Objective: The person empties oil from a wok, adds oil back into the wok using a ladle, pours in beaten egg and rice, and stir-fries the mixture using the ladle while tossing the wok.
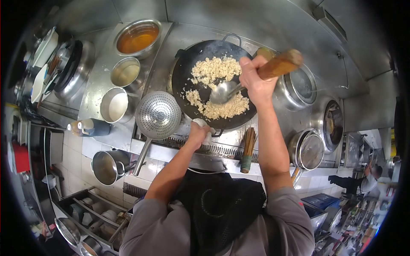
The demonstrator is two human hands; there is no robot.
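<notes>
A large dark wok sits on the stove with pale, crumbly food spread in it, perhaps fried rice. My right hand is closed around a ladle with a thick wooden handle. The ladle's metal bowl rests in the food near the middle of the wok. At the wok's near rim, my left hand grips a folded white cloth against the near handle. Part of that handle is hidden by the cloth and fingers.
Left of the wok lies a perforated strainer. Beyond it stand a bowl of orange liquid and metal pots. A bamboo brush lies at the front edge. On the right are a lidded pot and a mesh strainer. Another person stands far right.
</notes>
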